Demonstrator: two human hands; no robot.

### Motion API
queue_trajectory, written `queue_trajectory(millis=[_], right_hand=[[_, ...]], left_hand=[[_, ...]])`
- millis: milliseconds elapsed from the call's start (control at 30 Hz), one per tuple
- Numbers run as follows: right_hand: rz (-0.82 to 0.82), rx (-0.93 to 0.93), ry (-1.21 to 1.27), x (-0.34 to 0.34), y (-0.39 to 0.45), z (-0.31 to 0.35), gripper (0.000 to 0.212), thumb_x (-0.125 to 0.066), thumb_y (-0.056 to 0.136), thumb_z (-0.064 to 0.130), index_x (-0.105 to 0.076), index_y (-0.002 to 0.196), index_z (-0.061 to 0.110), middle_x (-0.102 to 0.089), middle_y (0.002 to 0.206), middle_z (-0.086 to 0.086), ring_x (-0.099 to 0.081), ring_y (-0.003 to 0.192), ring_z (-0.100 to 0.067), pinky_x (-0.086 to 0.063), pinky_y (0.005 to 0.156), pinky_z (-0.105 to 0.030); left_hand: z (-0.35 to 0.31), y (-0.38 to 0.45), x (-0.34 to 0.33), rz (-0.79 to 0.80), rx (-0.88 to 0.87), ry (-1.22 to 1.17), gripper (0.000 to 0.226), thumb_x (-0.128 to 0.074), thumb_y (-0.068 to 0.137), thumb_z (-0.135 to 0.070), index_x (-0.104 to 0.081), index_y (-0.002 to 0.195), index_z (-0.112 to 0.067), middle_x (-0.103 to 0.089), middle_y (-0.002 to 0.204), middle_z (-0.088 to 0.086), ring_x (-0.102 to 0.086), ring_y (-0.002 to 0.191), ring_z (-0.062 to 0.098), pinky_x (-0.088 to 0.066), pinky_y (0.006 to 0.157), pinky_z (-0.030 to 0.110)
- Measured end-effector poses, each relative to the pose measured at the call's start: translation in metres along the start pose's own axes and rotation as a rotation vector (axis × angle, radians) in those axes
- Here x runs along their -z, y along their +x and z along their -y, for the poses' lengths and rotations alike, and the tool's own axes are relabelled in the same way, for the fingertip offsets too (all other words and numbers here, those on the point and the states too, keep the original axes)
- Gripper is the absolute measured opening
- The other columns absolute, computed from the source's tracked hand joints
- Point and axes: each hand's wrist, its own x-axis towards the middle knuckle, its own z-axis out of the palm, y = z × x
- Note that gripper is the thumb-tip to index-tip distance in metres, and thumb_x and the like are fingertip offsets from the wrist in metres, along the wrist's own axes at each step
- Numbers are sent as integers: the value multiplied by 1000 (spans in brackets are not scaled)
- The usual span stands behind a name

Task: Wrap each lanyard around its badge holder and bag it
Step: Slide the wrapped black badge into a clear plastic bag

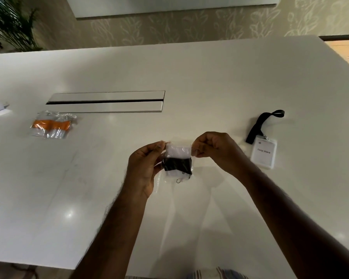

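Bagged badge holder (177, 160) (orange bundle (52, 125) left) held aloft.

You had a glossy white smooth tabletop (210, 77), crinkly clear plastic bag (178, 158), matt black woven fabric lanyard (258, 125).

Three badge holders show in all: one wrapped in a black lanyard (177, 165) inside a clear bag (177, 158), one bagged with an orange lanyard (51, 124), one loose badge holder (263, 155) with its black lanyard unwrapped. Two bags are filled. One desk (210, 77) carries them.
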Motion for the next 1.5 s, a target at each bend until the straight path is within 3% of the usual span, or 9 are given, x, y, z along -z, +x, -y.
queue_trajectory(millis=[133, 267, 467, 567, 667, 867, 1100, 1333, 1500], right_hand=[[-13, -76, 198, 0, 1, -1, 12, -64, 102, 7, -72, 103, -2, -78, 90, -11, -75, 85, -22, -64, 88, -40], [109, -185, 287, -1, -3, -11, 29, -72, 97, 14, -66, 121, -1, -77, 112, -19, -76, 100, -31, -62, 92, -47], [128, -149, 163, 0, -11, -31, 23, -75, 94, 7, -67, 104, -12, -72, 101, -34, -73, 86, -26, -64, 80, -38], [129, -137, 184, 4, -9, -37, 18, -75, 94, 9, -71, 103, -6, -77, 98, -24, -75, 88, -27, -64, 84, -43], [145, -127, 228, 8, -6, -36, 18, -74, 95, 9, -73, 108, -3, -78, 103, -24, -76, 94, -35, -64, 88, -48], [198, -105, 298, 0, 5, -29, 22, -72, 96, 7, -70, 112, -8, -76, 107, -26, -77, 94, -30, -65, 83, -42], [282, -123, 282, -27, 33, -26, 25, -70, 100, 19, -70, 114, -1, -75, 111, -22, -76, 98, -26, -62, 84, -37], [323, -115, 238, -98, 85, -10, 24, -66, 99, 2, -71, 122, 6, -76, 112, -20, -76, 100, -32, -64, 82, -37], [264, -98, 219, -167, 124, 4, 22, -66, 99, 5, -73, 120, 9, -76, 111, -19, -77, 99, -30, -64, 82, -33]], left_hand=[[1, -4, -8, -10, -25, -16, 10, -68, 96, -13, -76, 101, -12, -80, 105, 6, -76, 93, 20, -62, 78, 35], [4, -6, -17, -26, -14, -41, 7, -70, 95, -13, -76, 96, -14, -80, 102, 5, -76, 90, 19, -62, 78, 36], [16, -9, -29, -76, -36, -28, 8, -69, 94, -9, -76, 93, -13, -80, 96, 2, -75, 83, 17, -61, 73, 31], [25, -11, -32, -99, -40, 23, 11, -68, 96, -13, -75, 103, -9, -78, 99, 4, -74, 90, 20, -60, 83, 37], [36, -16, -36, -113, -32, 88, 17, -68, 97, -19, -75, 108, -8, -77, 101, 7, -73, 96, 23, -58, 78, 34], [42, -19, -29, -162, -77, 156, 22, -74, 92, -18, -75, 112, -9, -78, 108, 12, -73, 105, 33, -57, 88, 45], [26, 3, 2, -191, -103, 193, 26, -76, 91, -26, -76, 114, -15, -78, 109, 11, -73, 106, 33, -53, 99, 62], [-9, 46, 69, -201, -114, 237, 38, -79, 81, -38, -76, 113, -18, -78, 109, 8, -74, 106, 30, -56, 96, 61], [-40, 86, 135, -219, -127, 218, 23, -78, 89, -24, -77, 110, -16, -79, 105, 7, -74, 104, 28, -56, 99, 58]])
